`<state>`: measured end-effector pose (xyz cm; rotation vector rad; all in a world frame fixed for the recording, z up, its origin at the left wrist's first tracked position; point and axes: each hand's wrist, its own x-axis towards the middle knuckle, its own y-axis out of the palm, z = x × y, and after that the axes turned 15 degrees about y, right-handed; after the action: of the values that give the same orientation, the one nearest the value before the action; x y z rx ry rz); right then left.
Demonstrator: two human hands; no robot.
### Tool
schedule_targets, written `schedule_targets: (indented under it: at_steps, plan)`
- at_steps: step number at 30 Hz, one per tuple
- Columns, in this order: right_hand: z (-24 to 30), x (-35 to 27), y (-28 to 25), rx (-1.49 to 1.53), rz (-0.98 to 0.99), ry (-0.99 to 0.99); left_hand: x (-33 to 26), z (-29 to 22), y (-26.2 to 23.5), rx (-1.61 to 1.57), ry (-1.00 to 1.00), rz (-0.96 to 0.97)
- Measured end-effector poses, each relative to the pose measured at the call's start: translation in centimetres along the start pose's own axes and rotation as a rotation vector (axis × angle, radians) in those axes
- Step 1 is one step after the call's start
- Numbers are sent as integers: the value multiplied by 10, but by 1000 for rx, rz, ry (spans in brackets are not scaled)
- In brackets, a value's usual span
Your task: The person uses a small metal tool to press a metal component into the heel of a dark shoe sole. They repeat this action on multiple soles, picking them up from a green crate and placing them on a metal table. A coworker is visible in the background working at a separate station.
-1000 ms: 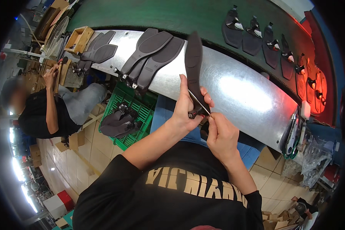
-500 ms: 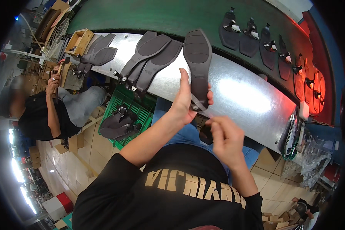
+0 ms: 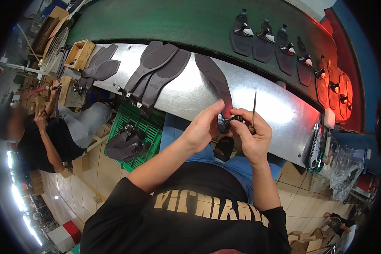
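Observation:
A dark sandal (image 3: 213, 73) is tilted over the metal bench edge, its toe end pointing away from me. My left hand (image 3: 204, 129) is closed on its near end, beside a glossy black strap (image 3: 224, 122). My right hand (image 3: 255, 134) pinches the strap from the other side. Those same right fingers hold a thin pointed tool like an awl (image 3: 254, 108), its metal shaft sticking up; its handle is mostly hidden. Left of my hands, several dark sandals (image 3: 163, 72) lie overlapped, soles up, on the metal bench (image 3: 266, 99).
A green belt (image 3: 156, 21) runs behind the bench, with several sandals (image 3: 264, 42) standing under red light at right. Below the bench edge is a green crate (image 3: 152, 137) holding sandals. A utility knife (image 3: 314, 148) lies at the right end. Another person (image 3: 46, 135) works at left.
The sandal has tipped from sole facing me to a slanted side view, its near end drawn closer. My right hand has moved up to the strap, and the pointed tool now stands upright.

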<state>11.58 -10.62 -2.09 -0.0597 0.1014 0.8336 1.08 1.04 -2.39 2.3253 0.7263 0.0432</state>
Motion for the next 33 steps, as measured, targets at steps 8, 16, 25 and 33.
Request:
schedule_targets:
  at_steps: [8, 16, 25, 33]
  plan:
    - [8, -6, -17, 14, -27, 155, 3, -3, -17, 37, 142, 8]
    - [7, -25, -10, 535, 376, 562, 5, 7, -15, 76, 267, 34]
    - [-2, -19, -5, 617, 328, 583, 3, 6, -13, 146, 304, 39]
    - [20, 5, -54, 572, 281, 353, 3, -92, -45, 452, 399, -28]
